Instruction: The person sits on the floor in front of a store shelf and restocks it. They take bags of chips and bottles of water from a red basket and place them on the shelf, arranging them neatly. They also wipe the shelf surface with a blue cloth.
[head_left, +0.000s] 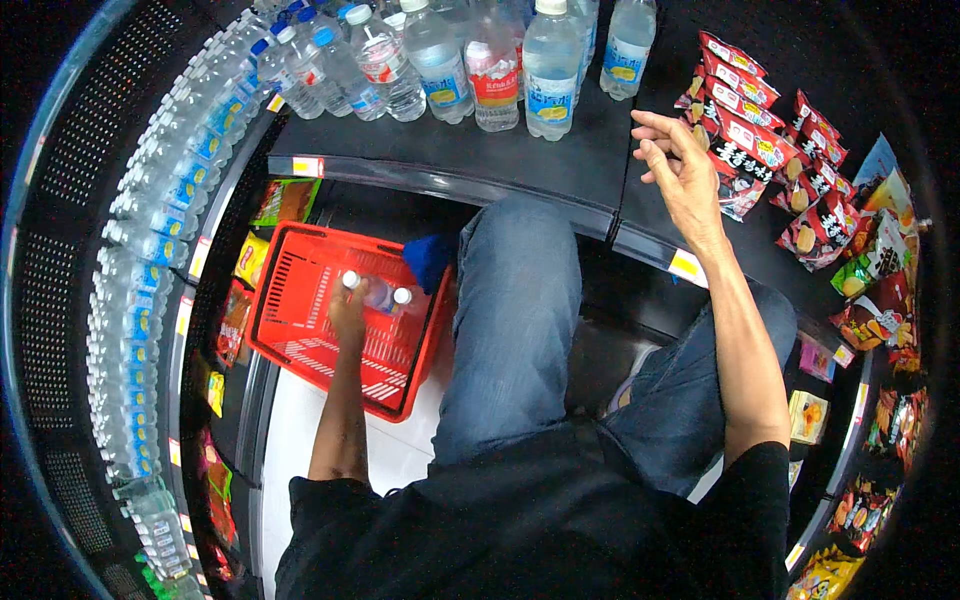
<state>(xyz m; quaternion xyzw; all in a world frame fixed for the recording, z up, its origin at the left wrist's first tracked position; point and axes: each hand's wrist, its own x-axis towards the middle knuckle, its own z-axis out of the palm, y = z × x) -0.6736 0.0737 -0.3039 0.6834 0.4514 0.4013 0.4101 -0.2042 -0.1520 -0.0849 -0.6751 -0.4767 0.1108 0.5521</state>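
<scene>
My left hand (346, 311) reaches down into a red plastic shopping basket (330, 379), its fingers closed around the upper part of a plastic bottle with a white cap (351, 280). Close beside it in the basket is a second white-capped bottle (403, 297); both bottle bodies are blurred. My right hand (679, 165) is empty, fingers loosely curled and apart, over the black shelf (600, 161). It lies between a clear bottle with a blue-and-yellow label (627, 56) and a row of red snack bags (750, 139).
Several clear drink bottles (442, 64) crowd the shelf ahead. A long row of similar bottles (176, 187) curves along the left shelf. More snack bags (874, 300) line the right side. Price tags (686, 264) edge the shelves. A blue cloth-like item (425, 262) overlaps the basket's rim.
</scene>
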